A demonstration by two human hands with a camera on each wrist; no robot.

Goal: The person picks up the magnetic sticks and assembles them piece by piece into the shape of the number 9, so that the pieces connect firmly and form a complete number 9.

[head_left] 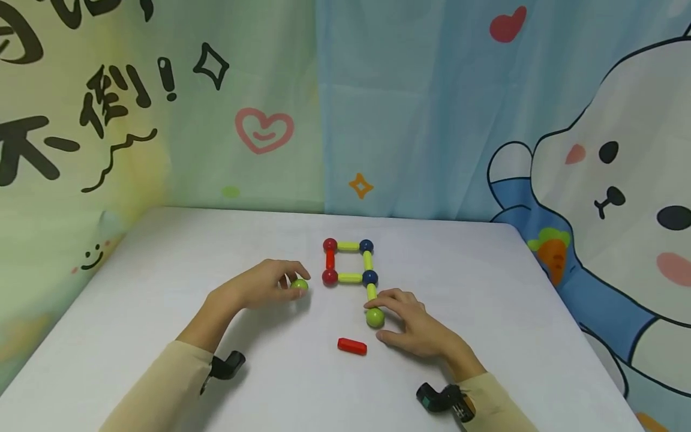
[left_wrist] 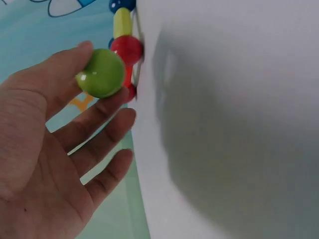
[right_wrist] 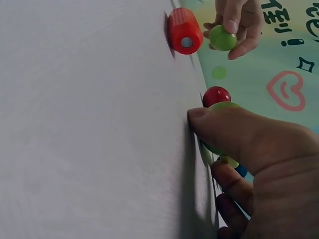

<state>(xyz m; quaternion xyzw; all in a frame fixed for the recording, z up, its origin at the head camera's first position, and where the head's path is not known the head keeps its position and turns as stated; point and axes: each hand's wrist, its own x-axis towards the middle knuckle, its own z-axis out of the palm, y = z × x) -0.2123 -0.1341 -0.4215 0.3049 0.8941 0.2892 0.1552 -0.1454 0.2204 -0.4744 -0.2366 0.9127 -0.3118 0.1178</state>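
My left hand (head_left: pixel 270 285) pinches a green ball (left_wrist: pixel 102 73) between thumb and a finger, its other fingers spread, above the white table. Right of it lies a figure of balls and rods: red balls (head_left: pixel 330 276), blue balls (head_left: pixel 369 277), yellow-green rods (head_left: pixel 350 278) and a red rod (head_left: pixel 330 260) form a square. From its near right corner another yellow-green rod (head_left: pixel 371 291) runs to a second green ball (head_left: pixel 375 318). My right hand (head_left: pixel 412 324) is around that ball, fingers by the rod's end, thumb just short of the ball in the head view. The thumb hides most of the ball in the right wrist view.
A loose red rod (head_left: pixel 352 346) lies on the white table (head_left: pixel 302 384), nearer me than the figure, with a metal tip showing in the right wrist view. A printed curtain (head_left: pixel 410 108) hangs behind the table's far edge.
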